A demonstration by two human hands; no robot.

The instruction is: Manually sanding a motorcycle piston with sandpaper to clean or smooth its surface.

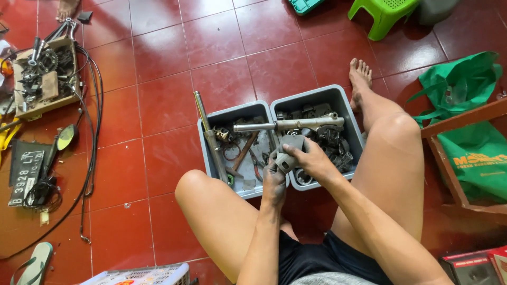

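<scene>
I sit on a red tiled floor with my knees apart, and both hands hold one grey metal part (289,149) over two grey bins. My left hand (274,182), dark with grease, grips its lower end. My right hand (312,160) clasps it from the right. The left bin (205,124) holds a long shaft, rings and small tools. The right bin (344,104) is full of dark engine pieces. A long silvery fork tube (288,125) lies across both bins, just beyond my hands.
A cardboard tray of parts (45,74) with black cables (94,121) lies at far left, a number plate and mirror below it. A green stool (383,13) stands at the top, a green bag (467,121) and wooden frame (449,158) at right. A white basket (142,274) is near my left knee.
</scene>
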